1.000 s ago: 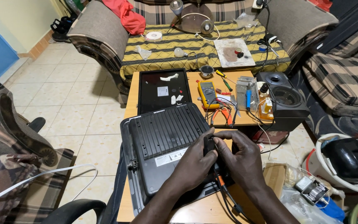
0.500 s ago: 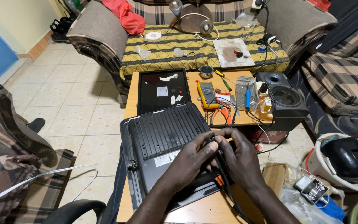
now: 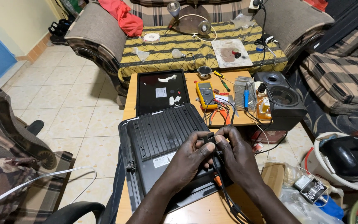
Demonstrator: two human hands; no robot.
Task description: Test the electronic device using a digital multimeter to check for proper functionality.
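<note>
Left hand (image 3: 187, 159): over the ribbed back of the black housing (image 3: 162, 141), fingers curled, thumb and forefinger pinching a small black fitting (image 3: 209, 139).
Right hand (image 3: 237, 153): touching the left, fingertips pressed together on the same fitting.
Fitting: at the housing's right edge, between both hands, black cable (image 3: 222, 188) running down from it.
Housing: flat on the wooden table (image 3: 195, 211), tilted slightly.
Beyond: dark panel (image 3: 160, 91), yellow meter (image 3: 206, 93), black speaker (image 3: 280, 101).

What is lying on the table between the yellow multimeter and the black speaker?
In the head view, a grey finned heat sink with a blue-handled tool on it lies between the yellow multimeter and the black speaker.
</note>
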